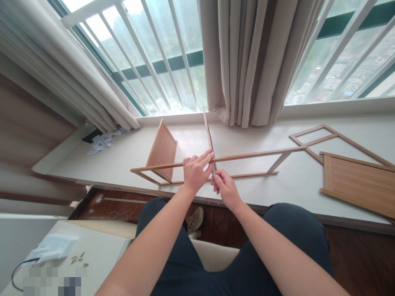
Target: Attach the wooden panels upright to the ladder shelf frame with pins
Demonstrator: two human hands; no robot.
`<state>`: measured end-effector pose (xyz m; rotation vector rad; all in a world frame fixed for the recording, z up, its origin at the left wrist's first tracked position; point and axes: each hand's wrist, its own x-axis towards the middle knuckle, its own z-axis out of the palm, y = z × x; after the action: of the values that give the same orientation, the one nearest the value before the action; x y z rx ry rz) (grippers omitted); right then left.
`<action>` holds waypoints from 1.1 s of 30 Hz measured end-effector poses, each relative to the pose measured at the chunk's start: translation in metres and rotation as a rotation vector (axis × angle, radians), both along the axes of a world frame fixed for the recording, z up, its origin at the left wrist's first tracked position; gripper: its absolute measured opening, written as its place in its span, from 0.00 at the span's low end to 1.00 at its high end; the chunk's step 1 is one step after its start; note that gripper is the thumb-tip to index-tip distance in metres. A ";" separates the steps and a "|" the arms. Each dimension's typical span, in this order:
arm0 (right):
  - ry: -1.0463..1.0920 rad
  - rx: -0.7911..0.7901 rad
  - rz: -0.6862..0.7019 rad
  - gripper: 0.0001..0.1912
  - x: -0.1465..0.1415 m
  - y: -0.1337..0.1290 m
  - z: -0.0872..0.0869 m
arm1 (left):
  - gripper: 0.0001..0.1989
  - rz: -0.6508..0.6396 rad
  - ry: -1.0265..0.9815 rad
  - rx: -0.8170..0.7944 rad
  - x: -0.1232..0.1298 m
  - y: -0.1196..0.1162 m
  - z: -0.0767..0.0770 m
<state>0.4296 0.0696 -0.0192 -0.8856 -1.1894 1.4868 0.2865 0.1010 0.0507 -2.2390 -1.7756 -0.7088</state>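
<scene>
A wooden side frame (253,156) stands on its long edge on the white ledge, with one wooden panel (163,148) upright near its left end. A second panel (207,129), seen nearly edge-on, meets the frame near the middle. My left hand (197,170) grips the frame's upper rail at this joint, its fingers reaching towards the panel. Just below and to the right, my right hand (226,188) pinches the lower end of a thin grey metal rod (213,167) that points up to the joint. The rod's far end is hidden by my left hand.
Another wooden frame (314,129) and a loose panel (358,179) lie at the right of the ledge (296,193). Crumpled paper (103,144) lies at the far left. Several small metal fasteners (77,259) and a white power strip (55,246) rest on the cabinet at lower left.
</scene>
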 end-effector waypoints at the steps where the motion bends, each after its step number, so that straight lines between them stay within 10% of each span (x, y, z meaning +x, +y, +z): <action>1: 0.000 0.000 0.002 0.18 0.000 0.000 0.000 | 0.18 0.002 0.001 -0.002 0.000 0.000 0.000; 33: -0.005 0.042 0.026 0.10 0.003 -0.002 0.012 | 0.19 -0.004 0.015 -0.001 -0.002 0.000 -0.002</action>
<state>0.4327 0.0680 -0.0076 -0.8492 -1.2349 1.4761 0.2849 0.1012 0.0487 -2.2430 -1.7664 -0.6903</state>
